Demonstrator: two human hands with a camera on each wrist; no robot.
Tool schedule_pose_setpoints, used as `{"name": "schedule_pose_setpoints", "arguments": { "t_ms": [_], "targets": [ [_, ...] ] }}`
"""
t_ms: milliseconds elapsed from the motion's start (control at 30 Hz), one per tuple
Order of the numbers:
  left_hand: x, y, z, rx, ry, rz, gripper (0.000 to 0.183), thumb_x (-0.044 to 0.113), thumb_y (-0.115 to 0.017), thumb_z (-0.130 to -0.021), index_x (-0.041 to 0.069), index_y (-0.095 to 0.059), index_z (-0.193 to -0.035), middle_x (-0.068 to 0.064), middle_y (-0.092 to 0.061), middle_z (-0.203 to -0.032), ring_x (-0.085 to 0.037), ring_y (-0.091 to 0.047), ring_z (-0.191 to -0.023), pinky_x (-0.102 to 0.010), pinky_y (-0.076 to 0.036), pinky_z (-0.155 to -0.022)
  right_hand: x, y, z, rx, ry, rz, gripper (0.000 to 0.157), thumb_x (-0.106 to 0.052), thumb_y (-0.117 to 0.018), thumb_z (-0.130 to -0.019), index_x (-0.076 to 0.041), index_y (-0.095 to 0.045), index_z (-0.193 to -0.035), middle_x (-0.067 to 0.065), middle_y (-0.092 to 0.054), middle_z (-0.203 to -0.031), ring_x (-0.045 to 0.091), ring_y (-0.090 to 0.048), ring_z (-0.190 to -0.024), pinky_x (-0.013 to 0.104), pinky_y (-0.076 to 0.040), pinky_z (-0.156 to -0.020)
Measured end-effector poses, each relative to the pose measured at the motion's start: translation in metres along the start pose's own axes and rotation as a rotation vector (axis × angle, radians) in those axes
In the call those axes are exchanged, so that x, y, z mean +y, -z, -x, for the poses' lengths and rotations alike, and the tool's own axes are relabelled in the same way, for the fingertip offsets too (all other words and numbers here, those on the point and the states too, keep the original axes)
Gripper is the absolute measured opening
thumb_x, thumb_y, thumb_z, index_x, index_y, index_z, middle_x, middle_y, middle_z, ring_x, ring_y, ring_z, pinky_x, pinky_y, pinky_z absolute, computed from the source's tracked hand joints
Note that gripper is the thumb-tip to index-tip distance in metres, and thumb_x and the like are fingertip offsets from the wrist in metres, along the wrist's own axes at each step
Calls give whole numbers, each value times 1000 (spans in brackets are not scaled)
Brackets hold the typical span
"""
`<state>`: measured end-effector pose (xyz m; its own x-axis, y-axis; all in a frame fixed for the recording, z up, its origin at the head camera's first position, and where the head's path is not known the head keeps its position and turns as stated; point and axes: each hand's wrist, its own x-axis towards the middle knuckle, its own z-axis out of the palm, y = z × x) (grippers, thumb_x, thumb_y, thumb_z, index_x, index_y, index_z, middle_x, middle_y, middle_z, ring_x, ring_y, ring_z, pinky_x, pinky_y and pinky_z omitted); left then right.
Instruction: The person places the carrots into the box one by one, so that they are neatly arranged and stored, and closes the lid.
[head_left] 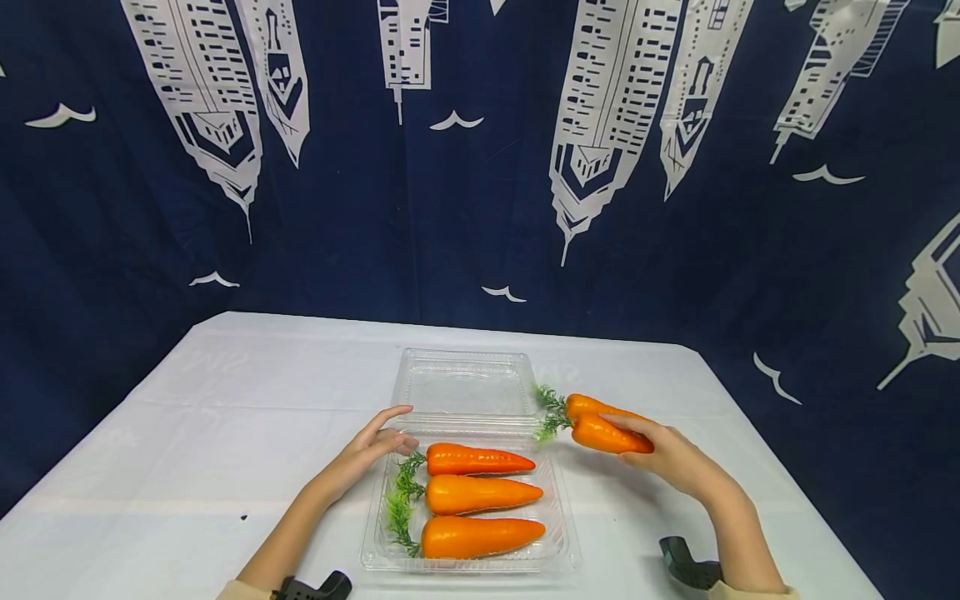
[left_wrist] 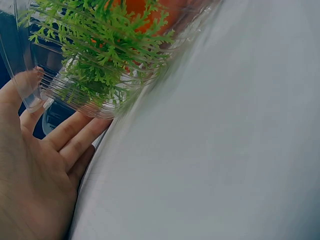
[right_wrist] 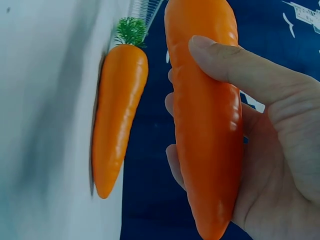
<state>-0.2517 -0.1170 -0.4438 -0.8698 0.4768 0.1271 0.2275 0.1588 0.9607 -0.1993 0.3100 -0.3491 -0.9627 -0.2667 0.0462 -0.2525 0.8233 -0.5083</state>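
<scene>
My right hand (head_left: 678, 462) grips an orange carrot (right_wrist: 205, 110), thumb on one side and fingers curled round the other. The held carrot (head_left: 600, 433) is to the right of a clear plastic clamshell box (head_left: 566, 542), its green top toward the box. Just beyond it, a second carrot (right_wrist: 120, 115) lies on the table. My left hand (head_left: 363, 458) is at the box's back left corner, with fingers fairly straight and touching the clear wall. Inside the box lie three carrots, the far one (head_left: 476, 459), the middle one (head_left: 480, 494) and the near one (head_left: 480, 537), green tops (left_wrist: 100, 55) to the left.
The box's hinged lid (head_left: 465, 383) lies folded back behind the tray. All stands on a white-covered table (head_left: 225, 433). A dark blue curtain (head_left: 450, 208) with white building prints hangs behind. A small dark speck (head_left: 243, 517) is on the cloth at left.
</scene>
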Motion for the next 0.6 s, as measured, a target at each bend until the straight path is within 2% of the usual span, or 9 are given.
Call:
{"name": "schedule_pose_setpoints", "arguments": {
  "t_ms": [267,600],
  "targets": [
    [-3,1,-1,0,-5,-17,48,29,-41,-97,18,-26,-141,-13,-63,-113,-20,-61,-98,-59,-27,-101,-5,5,3,3,0,19,50,-19,-66,-81,-20,-51,-129,16,-53,-128,29,-53,-109,52,-42,-92],
    [-1,0,0,-4,-15,7,45,29,-41,-96,25,-28,-139,-13,-63,-113,-19,-61,-98,-58,-27,-101,-9,12,8,20,30,17,50,-25,-67,-81,-20,-52,-128,11,-57,-125,24,-55,-105,49,-43,-90]
  ]
}}
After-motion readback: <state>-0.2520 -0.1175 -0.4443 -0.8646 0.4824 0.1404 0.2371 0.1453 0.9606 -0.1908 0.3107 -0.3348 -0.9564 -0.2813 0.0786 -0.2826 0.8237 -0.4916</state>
